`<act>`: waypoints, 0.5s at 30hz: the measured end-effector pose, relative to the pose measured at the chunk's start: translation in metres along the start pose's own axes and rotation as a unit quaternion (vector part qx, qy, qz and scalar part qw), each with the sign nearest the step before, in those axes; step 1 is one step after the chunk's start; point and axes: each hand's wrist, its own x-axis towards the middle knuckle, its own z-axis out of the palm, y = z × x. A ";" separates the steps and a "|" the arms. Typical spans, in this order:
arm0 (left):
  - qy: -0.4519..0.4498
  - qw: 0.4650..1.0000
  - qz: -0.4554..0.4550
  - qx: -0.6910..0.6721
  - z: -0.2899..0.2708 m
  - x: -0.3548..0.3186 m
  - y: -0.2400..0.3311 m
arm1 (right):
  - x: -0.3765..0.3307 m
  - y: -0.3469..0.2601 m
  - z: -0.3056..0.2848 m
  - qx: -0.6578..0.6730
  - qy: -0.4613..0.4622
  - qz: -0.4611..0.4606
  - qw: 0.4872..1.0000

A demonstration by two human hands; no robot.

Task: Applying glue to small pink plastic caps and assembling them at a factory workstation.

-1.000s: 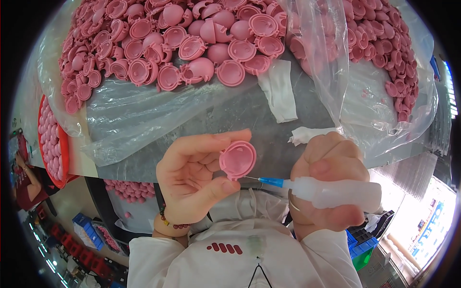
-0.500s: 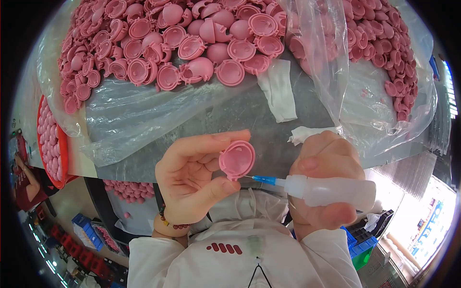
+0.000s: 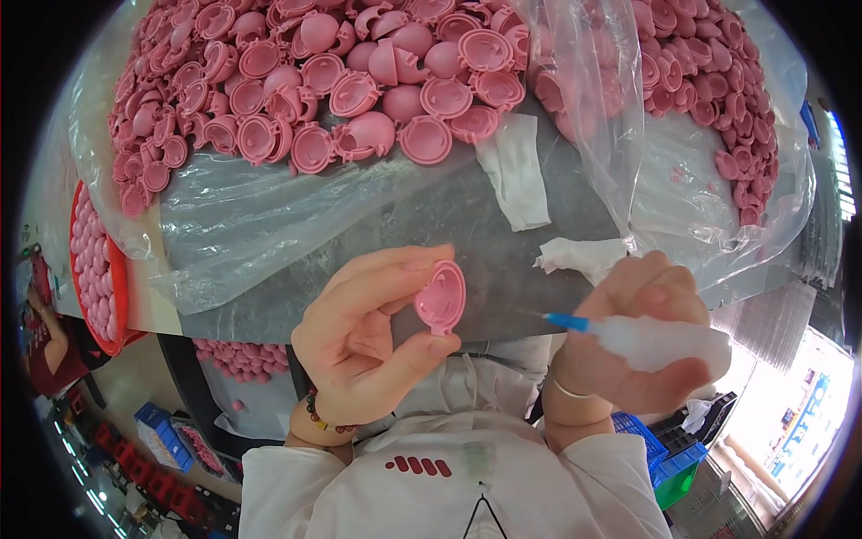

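Observation:
Between the thumb and fingers of my left hand (image 3: 364, 337) is a pink plastic half shell (image 3: 441, 298), held tilted with its hollow partly facing me. My right hand (image 3: 642, 314) grips a translucent white squeeze bottle (image 3: 660, 346). A blue needle tip (image 3: 566, 321) on the bottle points left toward the shell, with a gap between them. The bottle is slightly smeared by motion. Beyond my hands lies a large heap of similar pink shells (image 3: 359, 94), hollow sides turned various ways.
Clear plastic sheeting (image 3: 242, 225) covers part of the grey tabletop (image 3: 503, 287). Two white cloth pieces (image 3: 516, 171) lie ahead of my hands. More pink shells (image 3: 691, 63) fill the far right. A red tray (image 3: 115, 269) of pink pieces stands left; another person's arm (image 3: 56, 337) shows beyond it.
My right hand has drawn the bottle and its needle tip rightward, away from the shell. My left hand has turned the shell, so it now shows more edge-on.

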 end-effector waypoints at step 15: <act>-0.021 0.998 -0.053 0.007 -0.001 0.000 0.003 | 0.041 -0.007 -0.218 -0.421 0.337 0.050 0.841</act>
